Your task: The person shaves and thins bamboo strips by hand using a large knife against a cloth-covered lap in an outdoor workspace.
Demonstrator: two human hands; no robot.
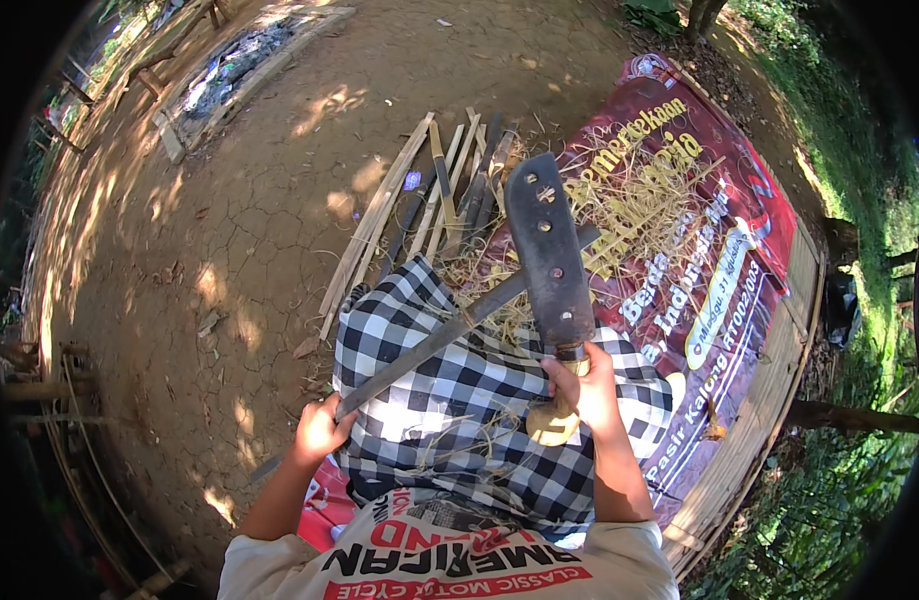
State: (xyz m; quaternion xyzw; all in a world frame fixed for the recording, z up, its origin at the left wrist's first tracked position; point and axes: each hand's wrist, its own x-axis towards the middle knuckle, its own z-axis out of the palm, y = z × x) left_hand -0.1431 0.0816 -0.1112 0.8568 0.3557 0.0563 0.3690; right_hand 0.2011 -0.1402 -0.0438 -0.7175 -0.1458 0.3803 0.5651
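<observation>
While your right fingers (563, 376) are gripping a cleaver (551, 248) toward twelve o'clock, your left fingers (329, 410) are clasping a bar (429, 341) crossing behind; earth (249, 200) is spreading at ten, banner edge (760, 205) at two.

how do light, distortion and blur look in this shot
Head view: dappled sun on the ground, bright greenery at right; bamboo edging looks bowed toward the dark circular rim; the broad blade shows no obvious motion blur.
</observation>
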